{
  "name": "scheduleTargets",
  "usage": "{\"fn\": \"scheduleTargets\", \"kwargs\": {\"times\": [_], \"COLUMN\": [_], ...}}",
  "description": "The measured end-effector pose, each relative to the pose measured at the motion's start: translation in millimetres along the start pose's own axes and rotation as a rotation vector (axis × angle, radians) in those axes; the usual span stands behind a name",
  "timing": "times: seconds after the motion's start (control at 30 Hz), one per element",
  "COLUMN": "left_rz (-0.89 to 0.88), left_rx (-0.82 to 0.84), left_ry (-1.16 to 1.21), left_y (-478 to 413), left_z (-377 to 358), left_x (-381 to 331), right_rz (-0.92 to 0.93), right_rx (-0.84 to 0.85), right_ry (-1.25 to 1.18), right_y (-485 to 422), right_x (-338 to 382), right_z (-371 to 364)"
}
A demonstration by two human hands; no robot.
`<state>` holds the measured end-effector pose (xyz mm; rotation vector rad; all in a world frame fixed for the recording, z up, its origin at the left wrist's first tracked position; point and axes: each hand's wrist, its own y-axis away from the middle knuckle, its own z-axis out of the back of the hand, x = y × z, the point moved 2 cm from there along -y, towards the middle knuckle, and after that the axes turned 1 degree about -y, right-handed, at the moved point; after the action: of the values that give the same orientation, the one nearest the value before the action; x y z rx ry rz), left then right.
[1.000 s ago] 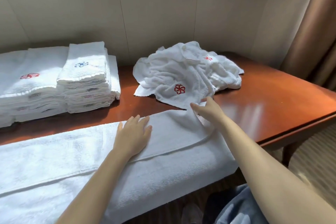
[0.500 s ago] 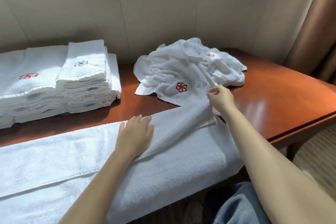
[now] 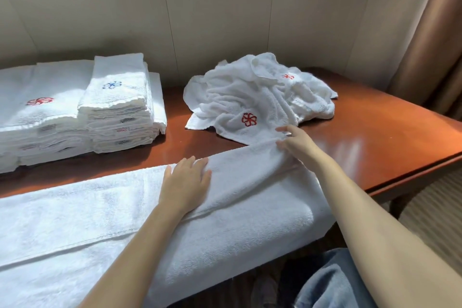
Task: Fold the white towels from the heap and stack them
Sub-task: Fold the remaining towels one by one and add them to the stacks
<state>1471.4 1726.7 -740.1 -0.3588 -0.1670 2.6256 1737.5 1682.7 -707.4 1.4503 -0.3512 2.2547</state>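
Head view: nearest, the long white towel (image 3: 87, 212) lies spread along the near edge of the counter (image 3: 375, 137), its front hanging over. The left grip (image 3: 186, 180) lies flat on it, fingers straight and close together, pressing the folded-over layer. To its right, the right grip (image 3: 298, 145) sits at the far right corner of that fold, forefinger and thumb stretched apart. The cloth bunches under the palm, and whether it is pinched I cannot tell. Just beyond the right grip, touching the fold, is the heap (image 3: 257, 97) of crumpled white towels with red emblems. Beyond the left grip and to its left, apart from the heap, stand the stacks of folded towels (image 3: 117, 97).
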Motion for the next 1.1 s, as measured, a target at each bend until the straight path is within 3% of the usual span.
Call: {"fn": "scheduleTargets", "kwargs": {"times": [0.07,0.17,0.4,0.53,0.6,0.67,0.73,0.8,1.1], "left_rz": [-0.003,0.005,0.001,0.003,0.047,0.137,0.236,0.286,0.202], "left_rx": [-0.003,-0.004,-0.029,0.049,0.172,0.199,0.179,0.166,0.116], "left_ry": [-0.003,0.002,-0.008,-0.042,-0.038,-0.071,-0.096,-0.106,0.031], "left_y": [-0.7,-0.6,2.9,3.7,5.0,7.5,9.8,12.5,24.2], "left_z": [-0.1,-0.7,2.4,3.9,2.4,2.2,4.0,7.6,38.2], "left_x": [-0.1,-0.3,-2.2,-2.8,-1.5,3.8,14.3,29.2,99.4], "right_rz": [0.041,0.055,-0.095,0.058,0.251,0.428,0.425,0.36,0.36], "right_rx": [-0.066,-0.11,-0.14,-0.246,-0.212,-0.072,0.173,0.347,0.283], "right_ry": [0.086,0.413,0.77,1.003,0.998,0.884,0.805,0.877,0.807], "right_y": [-1.6,-3.8,10.6,18.5,21.5,27.5,37.0,44.9,15.2], "right_x": [4.0,9.0,2.5,19.8,30.3,38.8,37.4,24.3,17.2], "right_z": [9.5,17.9,-4.2,-19.0,-34.9,-61.1,-92.8,-116.5,-89.2]}}
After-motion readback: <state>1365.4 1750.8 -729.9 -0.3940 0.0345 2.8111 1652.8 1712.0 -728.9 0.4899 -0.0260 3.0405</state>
